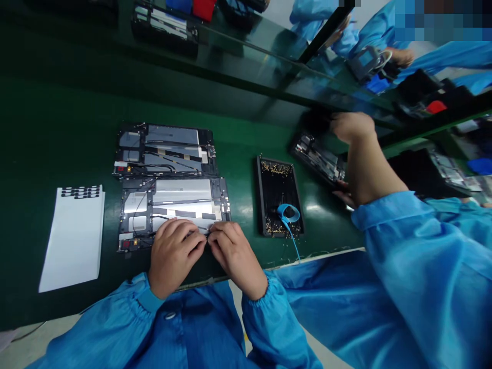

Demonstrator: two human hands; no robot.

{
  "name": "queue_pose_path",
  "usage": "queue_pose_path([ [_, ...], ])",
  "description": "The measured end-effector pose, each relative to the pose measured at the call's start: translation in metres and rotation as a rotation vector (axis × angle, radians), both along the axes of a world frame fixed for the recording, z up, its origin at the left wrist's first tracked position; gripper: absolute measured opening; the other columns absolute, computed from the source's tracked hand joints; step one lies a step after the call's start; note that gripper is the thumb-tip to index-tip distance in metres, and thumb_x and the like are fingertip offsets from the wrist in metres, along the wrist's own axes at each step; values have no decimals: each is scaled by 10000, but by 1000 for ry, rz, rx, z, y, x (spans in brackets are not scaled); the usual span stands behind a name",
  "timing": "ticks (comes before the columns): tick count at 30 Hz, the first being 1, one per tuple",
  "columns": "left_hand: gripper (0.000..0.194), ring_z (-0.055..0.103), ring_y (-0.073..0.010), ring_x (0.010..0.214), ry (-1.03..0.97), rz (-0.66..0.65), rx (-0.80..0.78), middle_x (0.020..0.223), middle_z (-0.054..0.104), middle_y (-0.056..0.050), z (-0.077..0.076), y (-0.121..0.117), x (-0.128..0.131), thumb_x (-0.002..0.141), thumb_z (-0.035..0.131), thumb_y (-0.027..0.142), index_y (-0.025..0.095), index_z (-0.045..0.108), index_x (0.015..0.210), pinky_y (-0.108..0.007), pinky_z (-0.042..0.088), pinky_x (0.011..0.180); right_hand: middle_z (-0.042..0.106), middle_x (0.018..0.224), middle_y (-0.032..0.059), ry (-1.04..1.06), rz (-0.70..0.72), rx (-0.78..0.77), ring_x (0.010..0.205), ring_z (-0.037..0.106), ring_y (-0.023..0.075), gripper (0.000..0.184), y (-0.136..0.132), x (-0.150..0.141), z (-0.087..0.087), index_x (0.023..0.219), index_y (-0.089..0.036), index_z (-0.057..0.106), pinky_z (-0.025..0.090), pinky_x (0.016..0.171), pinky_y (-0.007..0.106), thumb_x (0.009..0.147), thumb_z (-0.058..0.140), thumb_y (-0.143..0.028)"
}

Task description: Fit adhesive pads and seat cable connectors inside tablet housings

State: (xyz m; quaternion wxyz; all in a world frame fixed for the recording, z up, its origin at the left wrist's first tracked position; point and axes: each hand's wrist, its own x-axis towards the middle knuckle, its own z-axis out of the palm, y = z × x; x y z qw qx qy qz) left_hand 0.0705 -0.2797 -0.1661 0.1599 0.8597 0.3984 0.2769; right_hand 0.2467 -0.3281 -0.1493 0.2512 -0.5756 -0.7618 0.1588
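Observation:
An opened tablet-like device (pixel 182 192) lies on the green table in front of me, its silver battery panels, black cables and small circuit parts exposed. My left hand (pixel 175 256) rests over its near edge, with fingers curled and thumb and fingertips pinched together. Close beside it, my right hand (pixel 236 256) pinches at the device's near right corner. The fingertips of both hands almost meet there; whatever is between them is hidden or too small to make out. A second opened device (pixel 172 146) of the same kind lies directly behind the first, touching or nearly touching it.
White sheets (pixel 75 236) with black strips along the top lie at left. A black tray (pixel 261 200) of small gold screws stands at right, a blue wrist strap (pixel 288 212) on it. Further right, a co-worker's arm (pixel 365 159) reaches over another device (pixel 319 156). A shelf (pixel 246 66) runs behind.

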Motion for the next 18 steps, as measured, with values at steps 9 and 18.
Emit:
queue_pose_path([
  [9, 73, 633, -227, 989, 6, 11, 8, 922, 708, -6, 3, 0, 3, 924, 654, 223, 249, 676, 860, -452, 429, 1026, 650, 1104, 90, 161, -109, 78, 1065, 597, 225, 157, -13, 8, -19, 1111, -212, 625, 535, 909, 404, 973, 613, -141],
  [18, 98, 628, -220, 973, 5, 15, -5, 914, 709, 1, 2, 0, 3, 927, 662, 230, 262, 693, 840, -436, 428, 992, 667, 1061, 78, 138, -113, 88, 1024, 600, 209, 116, -8, 6, -17, 1055, -208, 648, 528, 887, 378, 982, 588, -141],
])
